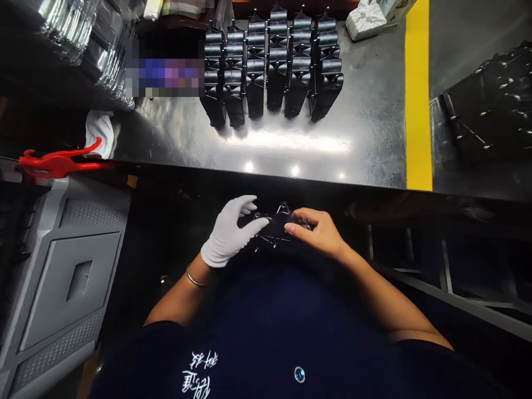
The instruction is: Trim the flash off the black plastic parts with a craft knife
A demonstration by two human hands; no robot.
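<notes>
Between my two hands, in front of the table edge, is a glossy black moulded part (276, 224) with small lugs and pins. My left hand (228, 230) wears a white glove; its thumb presses on the part's left end. Bare, my right hand (318, 230) grips the right end, thumb on the near face and fingers behind. Some of the fingers on the far side are hidden. On the metal table, straight ahead, similar-looking black parts (276, 61) stand in several stacked rows.
A yellow strip (418, 100) crosses the metal table (374, 127). More black parts (490, 105) lie to its right. A white tissue pack (366, 21) sits at the back. Clear-wrapped stacks (70, 27), a white cloth (100, 133), a red plastic piece (62, 160) and a grey cabinet (70, 277) are leftward.
</notes>
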